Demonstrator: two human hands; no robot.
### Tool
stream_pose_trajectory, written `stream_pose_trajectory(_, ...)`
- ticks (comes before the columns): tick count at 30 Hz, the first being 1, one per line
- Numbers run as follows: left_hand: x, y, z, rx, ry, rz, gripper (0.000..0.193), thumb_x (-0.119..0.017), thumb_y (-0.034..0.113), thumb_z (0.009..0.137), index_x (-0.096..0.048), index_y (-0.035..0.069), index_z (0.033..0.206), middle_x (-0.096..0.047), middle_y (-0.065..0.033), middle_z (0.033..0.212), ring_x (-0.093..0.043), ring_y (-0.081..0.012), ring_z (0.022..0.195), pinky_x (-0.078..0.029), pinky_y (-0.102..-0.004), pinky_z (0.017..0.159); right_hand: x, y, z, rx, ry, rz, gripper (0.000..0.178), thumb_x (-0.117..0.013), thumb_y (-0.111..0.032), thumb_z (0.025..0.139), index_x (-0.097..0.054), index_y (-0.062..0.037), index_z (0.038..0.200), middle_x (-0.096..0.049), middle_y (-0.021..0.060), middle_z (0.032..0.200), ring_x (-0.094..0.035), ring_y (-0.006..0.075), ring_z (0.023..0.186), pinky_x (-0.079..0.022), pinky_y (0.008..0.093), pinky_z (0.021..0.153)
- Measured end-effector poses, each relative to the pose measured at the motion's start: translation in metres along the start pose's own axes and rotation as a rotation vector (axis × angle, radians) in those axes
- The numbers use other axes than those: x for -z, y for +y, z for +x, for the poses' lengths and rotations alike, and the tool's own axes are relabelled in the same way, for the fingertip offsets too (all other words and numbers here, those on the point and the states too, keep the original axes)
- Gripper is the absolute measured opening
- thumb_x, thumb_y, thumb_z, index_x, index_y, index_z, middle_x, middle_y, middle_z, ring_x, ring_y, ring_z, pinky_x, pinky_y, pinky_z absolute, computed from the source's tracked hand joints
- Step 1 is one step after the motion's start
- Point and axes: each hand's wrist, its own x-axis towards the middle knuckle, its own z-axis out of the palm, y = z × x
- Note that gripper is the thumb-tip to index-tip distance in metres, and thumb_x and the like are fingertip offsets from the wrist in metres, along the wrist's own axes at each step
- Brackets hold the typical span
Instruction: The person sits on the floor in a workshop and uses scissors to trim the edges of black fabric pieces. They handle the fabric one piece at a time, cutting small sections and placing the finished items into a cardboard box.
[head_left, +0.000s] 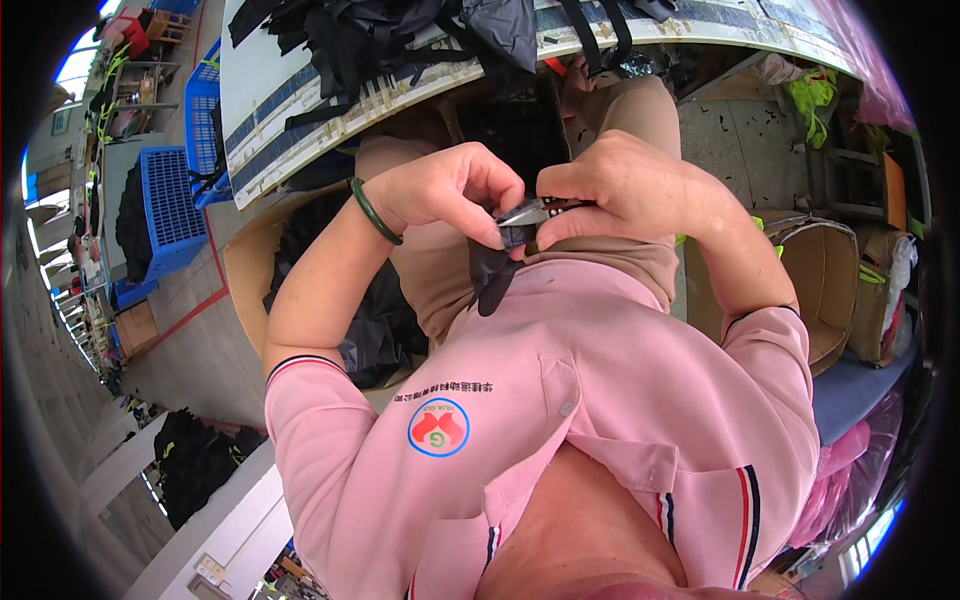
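My left hand (445, 190), with a dark green bangle (375, 212) on its wrist, pinches a small black fabric piece (490, 270) over my lap. The lower end of the piece hangs loose toward my shirt. Closed in my right hand (618, 190) is a pair of small thread snips (535, 209). Their metal blades point left and lie at the upper part of the fabric, close to my left fingertips. Whether the blades touch a thread is too small to make out.
Ahead stands a worn table (290, 105) heaped with black fabric strips (370, 45). A cardboard box holding black pieces (375, 340) sits by my left leg. Blue plastic crates (172, 215) are farther left. An open cardboard box (825, 285) stands at my right.
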Motion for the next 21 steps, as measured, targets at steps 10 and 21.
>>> stream_pose_trajectory(10, -0.006, -0.022, 0.001, -0.385, 0.525, 0.019, 0.016, -0.065, 0.0, 0.081, -0.063, -0.005, 0.097, -0.068, -0.0114, 0.094, -0.065, -0.0147, 0.086, -0.052, -0.0277, 0.082, -0.018, 0.009, -0.011, -0.248, 0.438, 0.113, 0.038, -0.074, -0.033, 0.079, -0.055, 0.0001, 0.078, -0.05, 0.0127, 0.059, -0.043, 0.0263, 0.051, -0.036, 0.0324, 0.048)
stream_pose_trajectory(21, -0.017, -0.027, 0.011, -0.619, 0.746, 0.176, 0.018, -0.064, -0.005, 0.082, -0.063, -0.003, 0.1, -0.066, -0.0085, 0.098, -0.063, -0.0141, 0.089, -0.051, -0.0296, 0.084, -0.023, -0.003, -0.003, -0.17, 0.52, -0.187, 0.04, -0.07, -0.04, 0.08, -0.054, -0.004, 0.078, -0.062, 0.0075, 0.063, -0.061, 0.0286, 0.053, -0.047, 0.0371, 0.049)
